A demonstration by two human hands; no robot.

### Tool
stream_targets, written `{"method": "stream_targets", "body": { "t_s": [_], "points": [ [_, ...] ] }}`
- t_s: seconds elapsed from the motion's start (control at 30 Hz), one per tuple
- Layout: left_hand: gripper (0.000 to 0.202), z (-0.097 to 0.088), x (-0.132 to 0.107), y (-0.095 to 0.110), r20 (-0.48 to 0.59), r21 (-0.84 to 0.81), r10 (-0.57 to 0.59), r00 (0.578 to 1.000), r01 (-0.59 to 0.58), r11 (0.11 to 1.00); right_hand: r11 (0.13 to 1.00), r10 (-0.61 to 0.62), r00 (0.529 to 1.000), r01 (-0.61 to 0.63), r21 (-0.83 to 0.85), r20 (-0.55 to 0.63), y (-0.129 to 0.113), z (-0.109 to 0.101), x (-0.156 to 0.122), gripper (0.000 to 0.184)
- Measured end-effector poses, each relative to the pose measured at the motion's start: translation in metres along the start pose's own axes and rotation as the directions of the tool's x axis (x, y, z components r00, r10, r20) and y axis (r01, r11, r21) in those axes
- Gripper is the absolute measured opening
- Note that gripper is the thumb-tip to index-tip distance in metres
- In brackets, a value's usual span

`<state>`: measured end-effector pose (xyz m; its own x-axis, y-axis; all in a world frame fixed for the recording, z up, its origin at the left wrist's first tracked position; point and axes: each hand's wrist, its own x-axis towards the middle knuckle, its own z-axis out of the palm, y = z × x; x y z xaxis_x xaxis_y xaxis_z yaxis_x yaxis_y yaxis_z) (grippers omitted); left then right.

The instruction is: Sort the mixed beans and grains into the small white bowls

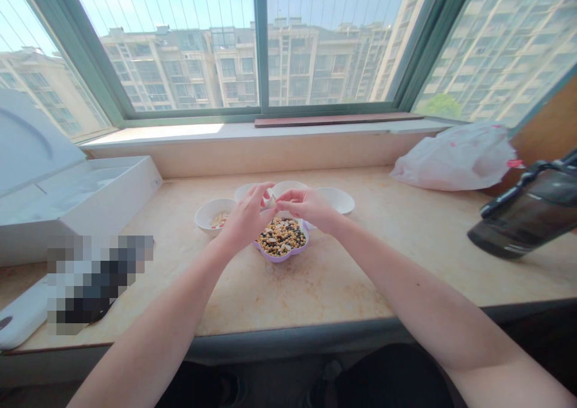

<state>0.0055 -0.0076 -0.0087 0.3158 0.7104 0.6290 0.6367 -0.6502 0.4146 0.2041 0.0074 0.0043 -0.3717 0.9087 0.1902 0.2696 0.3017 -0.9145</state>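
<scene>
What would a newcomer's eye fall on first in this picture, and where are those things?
The wide window at the top catches the eye first, with tall apartment blocks beyond it. At the middle of the stone counter, the left hand and right hand meet above a lilac dish of mixed beans. At the right, a white plastic bag lies near a dark bottle.

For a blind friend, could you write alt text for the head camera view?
The left hand and right hand pinch a pale piece above a lilac dish of mixed beans on a stone counter. White bowls sit behind it, below a window facing apartment blocks.
</scene>
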Motion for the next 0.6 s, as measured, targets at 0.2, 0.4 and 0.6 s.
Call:
{"method": "stream_targets", "body": {
  "t_s": [0.2,0.4,0.6],
  "points": [
    [0.023,0.006,-0.006,0.008,0.364,0.110,-0.001,0.931,-0.042,0.993,0.854,-0.215,0.939,0.047,-0.519,-0.268,0.014,-0.008,0.015,0.014],
    [0.022,0.004,-0.006,0.011,0.567,0.060,0.132,0.813,-0.200,0.978,0.694,-0.172,0.935,-0.108,-0.712,-0.309,0.029,-0.016,0.025,0.023],
    [0.021,0.005,-0.007,0.008,0.538,0.053,0.117,0.835,-0.172,0.984,0.680,-0.157,0.931,-0.140,-0.720,-0.330,0.031,-0.019,0.023,0.023]
  ]
}}
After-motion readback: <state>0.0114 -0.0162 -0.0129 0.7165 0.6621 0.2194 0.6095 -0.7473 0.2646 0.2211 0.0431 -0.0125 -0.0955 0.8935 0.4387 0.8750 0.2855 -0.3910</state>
